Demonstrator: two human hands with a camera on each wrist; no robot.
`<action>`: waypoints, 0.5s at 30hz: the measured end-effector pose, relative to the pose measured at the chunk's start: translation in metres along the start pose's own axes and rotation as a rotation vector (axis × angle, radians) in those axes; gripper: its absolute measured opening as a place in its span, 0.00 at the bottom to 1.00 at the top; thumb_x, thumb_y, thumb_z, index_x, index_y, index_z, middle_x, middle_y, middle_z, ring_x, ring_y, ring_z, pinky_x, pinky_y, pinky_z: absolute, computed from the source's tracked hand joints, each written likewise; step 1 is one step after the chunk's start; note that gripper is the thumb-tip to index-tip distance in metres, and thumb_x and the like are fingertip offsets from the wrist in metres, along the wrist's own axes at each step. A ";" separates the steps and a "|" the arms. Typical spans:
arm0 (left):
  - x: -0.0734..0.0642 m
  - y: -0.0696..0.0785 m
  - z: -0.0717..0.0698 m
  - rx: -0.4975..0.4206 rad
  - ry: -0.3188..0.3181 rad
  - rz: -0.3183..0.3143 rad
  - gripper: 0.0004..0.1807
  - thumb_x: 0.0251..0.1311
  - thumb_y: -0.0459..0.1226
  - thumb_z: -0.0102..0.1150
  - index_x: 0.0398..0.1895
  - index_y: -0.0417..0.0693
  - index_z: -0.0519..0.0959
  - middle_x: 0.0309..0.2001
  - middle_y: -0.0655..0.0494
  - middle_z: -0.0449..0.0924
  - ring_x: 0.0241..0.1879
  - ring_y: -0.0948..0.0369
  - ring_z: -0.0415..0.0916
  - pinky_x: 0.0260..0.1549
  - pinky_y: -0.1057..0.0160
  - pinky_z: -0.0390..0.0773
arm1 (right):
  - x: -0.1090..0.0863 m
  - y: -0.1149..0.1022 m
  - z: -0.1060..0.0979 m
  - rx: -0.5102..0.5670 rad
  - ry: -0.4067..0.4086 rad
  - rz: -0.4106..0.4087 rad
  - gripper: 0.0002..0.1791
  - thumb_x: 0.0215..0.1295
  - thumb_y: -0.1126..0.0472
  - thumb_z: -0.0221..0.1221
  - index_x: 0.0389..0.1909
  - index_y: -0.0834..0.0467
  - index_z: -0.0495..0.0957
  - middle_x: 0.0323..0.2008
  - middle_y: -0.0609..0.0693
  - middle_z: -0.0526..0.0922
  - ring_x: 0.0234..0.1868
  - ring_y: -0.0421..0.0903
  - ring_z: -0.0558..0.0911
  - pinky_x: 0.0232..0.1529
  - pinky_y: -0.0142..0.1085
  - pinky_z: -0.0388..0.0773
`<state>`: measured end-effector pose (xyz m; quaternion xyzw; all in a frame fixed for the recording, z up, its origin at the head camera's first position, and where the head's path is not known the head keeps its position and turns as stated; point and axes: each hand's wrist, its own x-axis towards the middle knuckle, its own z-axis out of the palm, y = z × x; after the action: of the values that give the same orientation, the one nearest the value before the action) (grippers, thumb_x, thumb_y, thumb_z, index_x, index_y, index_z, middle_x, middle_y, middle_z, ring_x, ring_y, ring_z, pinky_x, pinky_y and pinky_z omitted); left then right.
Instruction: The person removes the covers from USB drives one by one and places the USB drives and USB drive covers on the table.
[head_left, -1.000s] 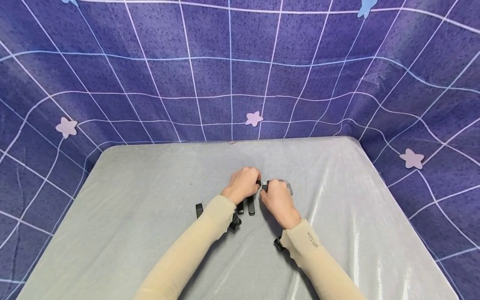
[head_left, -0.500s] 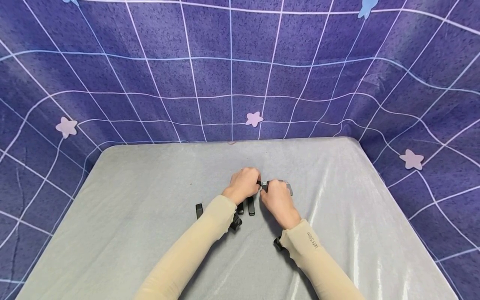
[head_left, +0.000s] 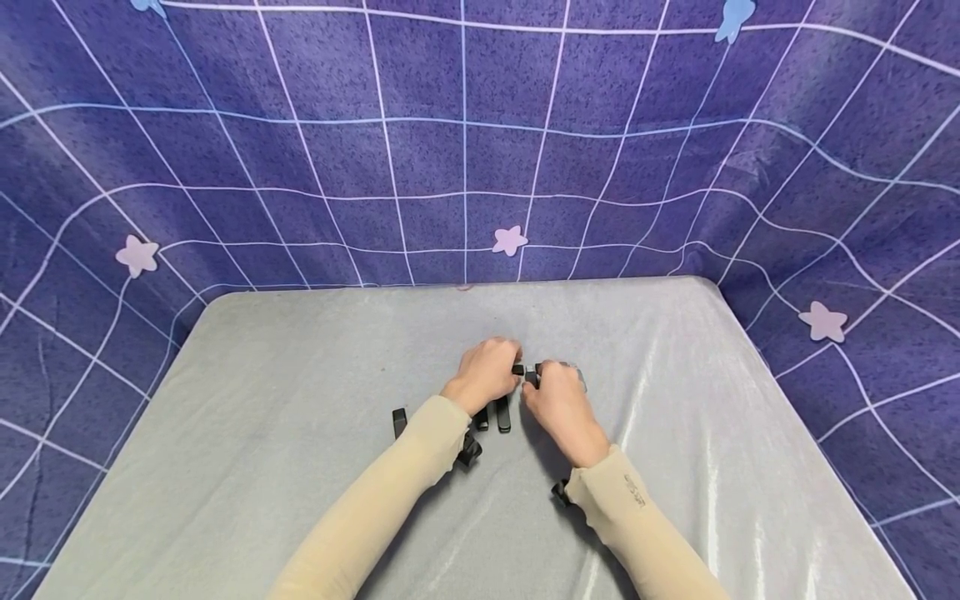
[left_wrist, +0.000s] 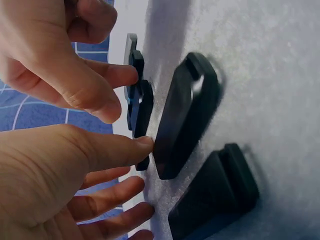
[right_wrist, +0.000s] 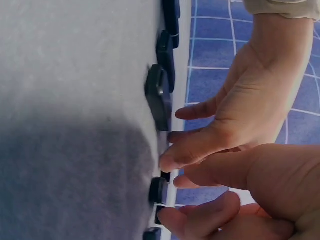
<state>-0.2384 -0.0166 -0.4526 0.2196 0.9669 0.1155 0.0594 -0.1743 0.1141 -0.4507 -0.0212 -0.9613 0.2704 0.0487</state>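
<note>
My left hand (head_left: pixel 489 368) pinches the end of a small black oblong piece (head_left: pixel 518 369) between thumb and fingers, low over the cloth. Facing it, my right hand (head_left: pixel 561 404) has its thumb and index finger bent and apart, with a gap between them in the left wrist view. Right at those fingertips lies a dark piece (head_left: pixel 532 379) with a silvery end. A grey flat piece (head_left: pixel 581 378) is mostly covered by my right hand. Two black oblong pieces, one (head_left: pixel 503 414) and another (head_left: pixel 482 419), lie side by side beneath my left wrist.
Another black piece (head_left: pixel 400 422) lies left of my left forearm, partly hidden by the sleeve. A grey cloth (head_left: pixel 315 358) covers the table. Behind it hangs a purple curtain (head_left: pixel 420 158) with grid lines and stars.
My right hand has shifted slightly right, and the dark piece at its fingertips shows more and sits more tilted. The left hand has barely moved. The head view has shifted a little.
</note>
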 end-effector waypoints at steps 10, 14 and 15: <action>-0.020 0.000 -0.006 -0.007 0.056 0.055 0.26 0.63 0.41 0.69 0.64 0.53 0.78 0.56 0.49 0.81 0.52 0.48 0.80 0.49 0.44 0.80 | -0.013 -0.003 -0.011 0.022 -0.034 -0.081 0.10 0.64 0.62 0.66 0.37 0.67 0.84 0.36 0.62 0.86 0.38 0.59 0.84 0.36 0.47 0.82; -0.031 -0.001 -0.008 -0.014 0.074 0.075 0.27 0.63 0.45 0.70 0.65 0.54 0.77 0.58 0.50 0.80 0.55 0.47 0.78 0.51 0.44 0.77 | -0.019 -0.001 -0.015 0.032 -0.029 -0.154 0.13 0.65 0.62 0.66 0.44 0.70 0.84 0.42 0.65 0.87 0.45 0.63 0.85 0.46 0.51 0.83; -0.033 -0.001 -0.008 -0.014 0.083 0.082 0.28 0.63 0.47 0.70 0.65 0.54 0.77 0.58 0.51 0.80 0.56 0.47 0.78 0.52 0.44 0.77 | -0.020 0.000 -0.015 0.034 -0.021 -0.182 0.13 0.65 0.63 0.66 0.44 0.70 0.84 0.41 0.64 0.87 0.44 0.63 0.84 0.46 0.51 0.84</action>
<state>-0.2104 -0.0335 -0.4428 0.2535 0.9580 0.1334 0.0162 -0.1527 0.1203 -0.4390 0.0700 -0.9549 0.2814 0.0633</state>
